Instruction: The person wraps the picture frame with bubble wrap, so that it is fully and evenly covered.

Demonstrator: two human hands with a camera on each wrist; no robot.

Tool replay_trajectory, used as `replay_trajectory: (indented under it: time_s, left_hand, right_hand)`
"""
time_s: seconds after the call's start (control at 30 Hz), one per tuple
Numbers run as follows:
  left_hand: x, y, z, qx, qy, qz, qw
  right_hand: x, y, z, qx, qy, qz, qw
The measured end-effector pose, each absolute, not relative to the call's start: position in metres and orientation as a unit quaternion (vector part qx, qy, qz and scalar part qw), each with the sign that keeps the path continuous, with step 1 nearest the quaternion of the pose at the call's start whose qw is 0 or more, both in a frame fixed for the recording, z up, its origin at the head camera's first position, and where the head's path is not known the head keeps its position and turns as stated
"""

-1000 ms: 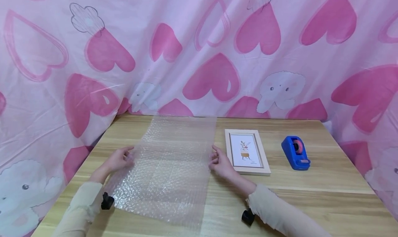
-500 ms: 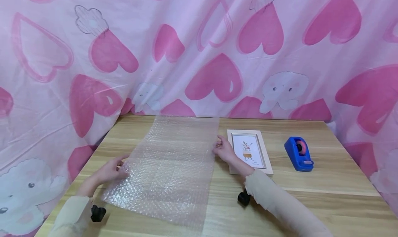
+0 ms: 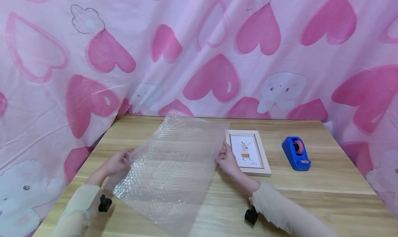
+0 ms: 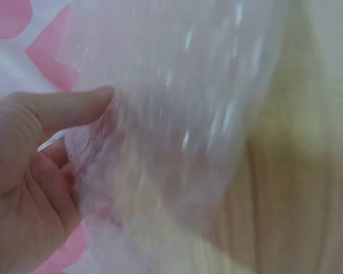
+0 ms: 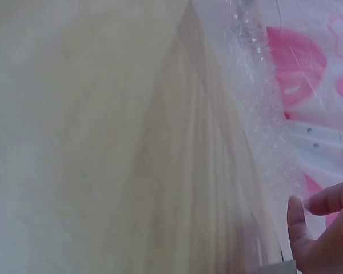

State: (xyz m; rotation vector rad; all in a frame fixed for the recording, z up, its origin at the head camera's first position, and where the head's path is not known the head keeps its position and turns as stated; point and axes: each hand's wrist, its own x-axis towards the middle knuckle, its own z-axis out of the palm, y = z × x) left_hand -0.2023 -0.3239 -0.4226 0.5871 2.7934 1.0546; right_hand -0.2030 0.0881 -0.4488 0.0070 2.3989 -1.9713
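A clear sheet of bubble wrap [image 3: 174,164] spans the space between both hands in the head view, its far edge lifted and its near corner hanging toward the table front. The left hand [image 3: 117,162] pinches its left edge; in the left wrist view the thumb [image 4: 80,107] lies on top with fingers behind the film. At the right edge, the right hand [image 3: 228,160] pinches the sheet between thumb and fingers, just left of a framed picture [image 3: 247,152]. In the right wrist view the right hand [image 5: 326,234] shows at the lower right corner, beside the bubble wrap [image 5: 257,97].
A blue tape dispenser [image 3: 296,153] with a pink roll stands right of the pale wooden frame. The wooden table [image 3: 311,195] ends at a pink curtain [image 3: 211,40] with hearts. Small black devices hang under both wrists, among them the right one [image 3: 251,215].
The bubble wrap has risen and turned, its far left corner lifting and its right edge shifting right toward the picture frame. Both hands have moved with it and keep their grip.
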Motion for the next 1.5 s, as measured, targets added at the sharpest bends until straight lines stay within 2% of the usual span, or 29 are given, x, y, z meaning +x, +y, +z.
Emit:
replay_trajectory:
  time_s: [0.27,0.57,0.8,1.03,1.3,1.5]
  left_hand:
    - [-0.206,-0.331,-0.420,0.136,0.929,0.344,0.018]
    - [-0.191,-0.346,-0.418,0.147,0.926,0.346,0.043]
    - [-0.203,-0.343,-0.419,0.141,0.930,0.338,-0.003]
    - [-0.213,-0.343,-0.418,0.094,0.942,0.321,-0.015]
    - [-0.209,-0.351,-0.420,0.055,0.945,0.319,-0.045]
    - [-0.203,-0.359,-0.424,0.066,0.941,0.325,-0.076]
  right_hand:
    - [-0.201,0.085,-0.447,0.028,0.746,-0.665,0.030]
    - [-0.202,0.086,-0.447,0.045,0.746,-0.663,0.027]
    - [-0.196,0.078,-0.451,0.041,0.750,-0.660,0.016]
    - [-0.196,0.072,-0.459,0.047,0.739,-0.672,0.020]
    - [-0.196,0.069,-0.464,0.053,0.718,-0.693,0.038]
    - [-0.184,0.066,-0.459,0.033,0.721,-0.691,0.045]
